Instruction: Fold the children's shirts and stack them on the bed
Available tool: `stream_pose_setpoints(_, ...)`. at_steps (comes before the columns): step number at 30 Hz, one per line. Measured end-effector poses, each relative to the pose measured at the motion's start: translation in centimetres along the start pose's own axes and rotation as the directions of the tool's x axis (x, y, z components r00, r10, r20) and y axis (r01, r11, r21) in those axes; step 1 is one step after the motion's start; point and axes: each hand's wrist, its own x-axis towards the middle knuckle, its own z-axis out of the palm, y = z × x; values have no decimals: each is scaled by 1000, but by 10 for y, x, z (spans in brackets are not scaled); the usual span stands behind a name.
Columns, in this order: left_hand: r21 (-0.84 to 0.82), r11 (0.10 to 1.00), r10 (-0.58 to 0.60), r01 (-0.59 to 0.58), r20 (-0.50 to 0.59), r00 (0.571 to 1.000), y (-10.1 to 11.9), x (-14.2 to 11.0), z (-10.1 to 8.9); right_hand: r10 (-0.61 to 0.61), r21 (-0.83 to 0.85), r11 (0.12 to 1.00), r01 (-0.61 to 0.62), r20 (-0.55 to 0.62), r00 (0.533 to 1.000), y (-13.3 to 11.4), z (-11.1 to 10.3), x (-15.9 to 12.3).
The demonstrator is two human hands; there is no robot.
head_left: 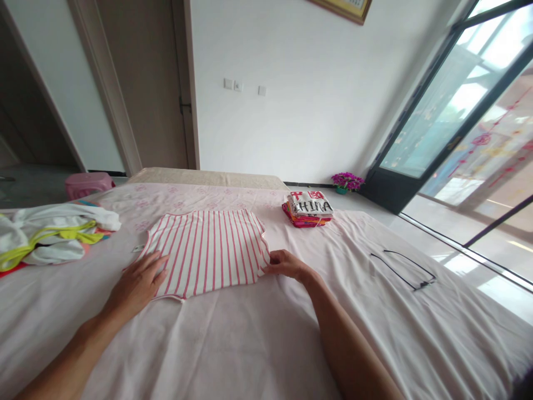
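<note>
A white sleeveless shirt with red stripes (212, 253) lies spread out on the pale pink bed sheet (250, 344). Flat on its left end rests my left hand (144, 278), fingers stretched out over the cloth. At the opposite edge my right hand (287, 264) pinches the shirt's hem between thumb and fingers. A small tag shows just beyond my left hand. Behind and right of the shirt sits a stack of folded clothes (310, 209), the top one white with red and black lettering.
A loose heap of white, yellow and orange clothes (54, 236) lies at the left. Black-framed glasses (406, 270) rest on the sheet at the right. Beyond the bed are a pink stool (89, 183), purple flowers (348, 181) in a pot and a glass door (453, 128).
</note>
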Motion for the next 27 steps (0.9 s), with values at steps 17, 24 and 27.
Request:
stream_pose_setpoints(17, 21, 1000, 18, -18, -9, 1000, 0, 1, 0, 331, -152, 934, -323, 35, 943, -11, -35, -26)
stream_pose_setpoints(24, -46, 986, 161, -159, 29, 987, 14, 1, -7, -188, -579, 808, -112, -432, 882, -38, -9, -13)
stream_pose_setpoints(27, -40, 983, 181, -177, 139, 974, 19, -2, -9, -345, -716, 692, 95, -213, 914, -38, 26, -2)
